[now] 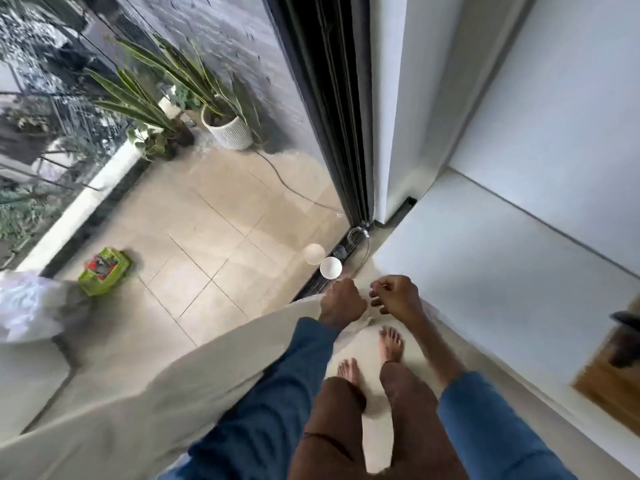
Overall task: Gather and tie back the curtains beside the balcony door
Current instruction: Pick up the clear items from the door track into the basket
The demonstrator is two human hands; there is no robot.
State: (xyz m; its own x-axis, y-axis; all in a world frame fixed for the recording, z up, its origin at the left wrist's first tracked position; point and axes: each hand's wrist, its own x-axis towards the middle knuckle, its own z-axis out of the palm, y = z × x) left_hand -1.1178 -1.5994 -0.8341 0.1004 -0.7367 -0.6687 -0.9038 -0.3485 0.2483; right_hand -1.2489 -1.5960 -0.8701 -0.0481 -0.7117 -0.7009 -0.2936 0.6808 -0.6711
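Note:
A beige curtain [166, 393] stretches from the lower left up to my left hand [341, 303], which grips its leading edge in a fist beside the glass balcony door [221, 209]. My right hand [398, 296] is just to the right of it, a small gap apart. Its fingers are curled and pinch what looks like a thin pale strip of the fabric's edge. Both hands hover above the black door track [311, 285]. A bunched white cloth [24, 306] shows at the far left edge.
A small white bowl [330, 267] sits on the track near the black door frame [332, 109]. My bare feet [391, 344] stand on pale floor. The white wall [554, 133] is on the right, with wooden furniture [613, 382] beyond. Potted plants [225, 126] and a green basket [104, 271] stand outside.

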